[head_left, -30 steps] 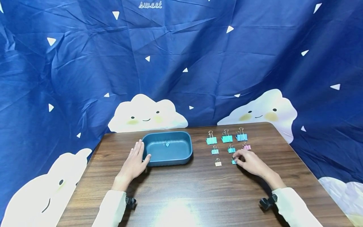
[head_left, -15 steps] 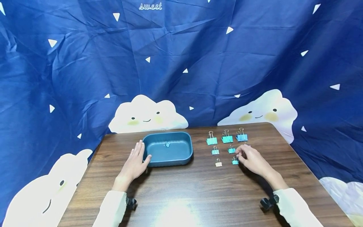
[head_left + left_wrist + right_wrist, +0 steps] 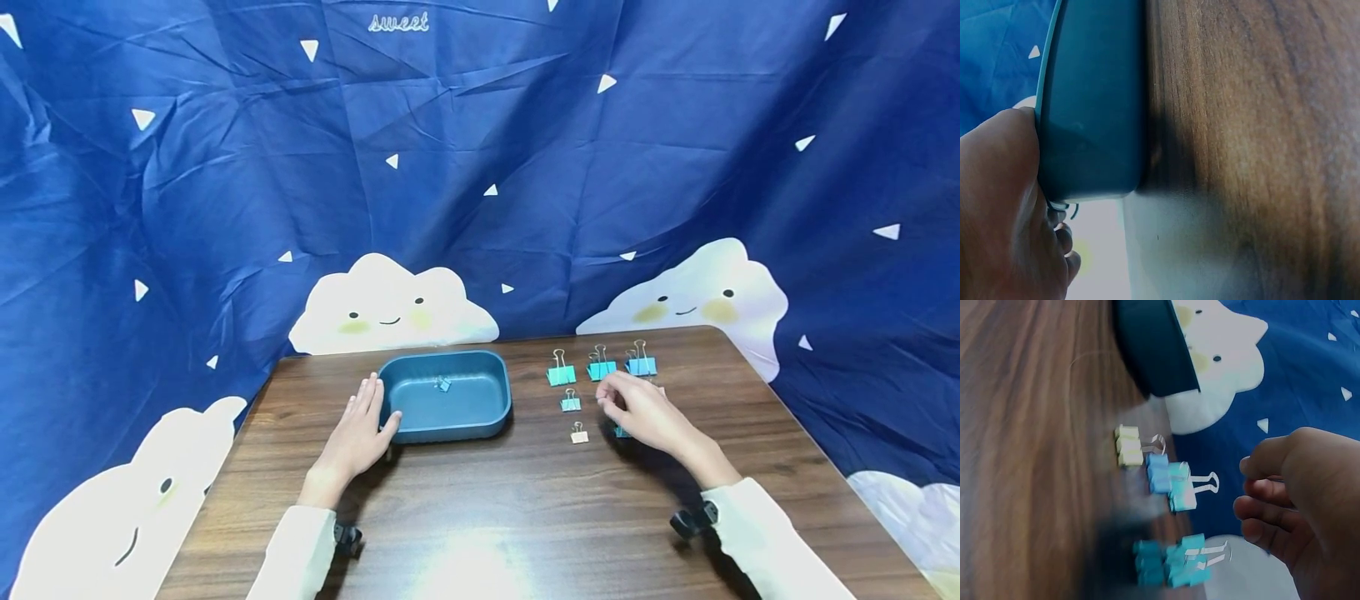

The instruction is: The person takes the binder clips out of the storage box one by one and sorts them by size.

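My left hand (image 3: pixel 354 437) lies with straight fingers along the left end of a dark teal tray (image 3: pixel 446 434), the thumb at its rim. A small blue binder clip (image 3: pixel 445 385) lies inside the tray. My right hand (image 3: pixel 651 415), fingers loosely bent, hovers over the rows of binder clips, and nothing shows between its thumb and fingers in the right wrist view. Partly under it is a small teal clip (image 3: pixel 622 432); the neighbouring clips behind it are mostly hidden. To its left stand a cream clip (image 3: pixel 579 437) and a light teal clip (image 3: pixel 571 405).
Along the back stand three larger clips: a green-teal one (image 3: pixel 561 376), a teal one (image 3: pixel 602 372) and a blue one (image 3: pixel 642 367). The wooden table (image 3: pixel 480 492) ends at a blue curtain (image 3: pixel 480 150) with cloud prints.
My right hand has let go of the small teal clip in the front row, then moved back and to the left over the middle row. The left hand stays at the tray.
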Available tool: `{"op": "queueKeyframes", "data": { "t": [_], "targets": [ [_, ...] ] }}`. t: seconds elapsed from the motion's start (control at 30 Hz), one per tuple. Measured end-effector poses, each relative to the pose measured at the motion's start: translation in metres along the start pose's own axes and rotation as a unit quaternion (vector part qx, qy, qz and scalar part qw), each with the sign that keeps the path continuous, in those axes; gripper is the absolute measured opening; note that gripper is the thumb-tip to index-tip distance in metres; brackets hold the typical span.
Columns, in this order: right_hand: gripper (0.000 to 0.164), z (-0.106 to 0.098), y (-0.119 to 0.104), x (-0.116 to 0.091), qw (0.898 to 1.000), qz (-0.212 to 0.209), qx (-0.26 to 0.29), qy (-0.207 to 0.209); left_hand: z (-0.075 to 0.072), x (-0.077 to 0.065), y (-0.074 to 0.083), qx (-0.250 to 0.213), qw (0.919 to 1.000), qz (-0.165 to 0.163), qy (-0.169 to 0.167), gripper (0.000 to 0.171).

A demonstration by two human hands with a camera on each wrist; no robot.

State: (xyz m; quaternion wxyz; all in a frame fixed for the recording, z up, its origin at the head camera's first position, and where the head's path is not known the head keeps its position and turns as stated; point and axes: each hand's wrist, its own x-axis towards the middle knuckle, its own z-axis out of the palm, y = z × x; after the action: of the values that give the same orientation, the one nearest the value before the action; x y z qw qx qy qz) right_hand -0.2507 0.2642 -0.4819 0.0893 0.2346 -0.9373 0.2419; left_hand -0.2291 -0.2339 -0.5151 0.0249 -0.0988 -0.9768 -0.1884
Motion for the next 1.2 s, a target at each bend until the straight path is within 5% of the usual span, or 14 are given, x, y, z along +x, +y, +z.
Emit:
{"op": "queueKeyframes", "data": {
  "t": [0.77, 1.2],
  "targets": [
    [0.006, 0.025, -0.075, 0.078, 0.990, -0.087, 0.101, -0.041, -0.001, 0.001, -0.002, -0.003, 1.0000, 0.000, -0.002, 0.079],
    [0.007, 0.036, -0.108, 0.119, 0.985, -0.119, 0.109, -0.059, 0.000, 0.003, -0.002, 0.001, 1.0000, 0.000, -0.006, 0.080]
  ]
}}
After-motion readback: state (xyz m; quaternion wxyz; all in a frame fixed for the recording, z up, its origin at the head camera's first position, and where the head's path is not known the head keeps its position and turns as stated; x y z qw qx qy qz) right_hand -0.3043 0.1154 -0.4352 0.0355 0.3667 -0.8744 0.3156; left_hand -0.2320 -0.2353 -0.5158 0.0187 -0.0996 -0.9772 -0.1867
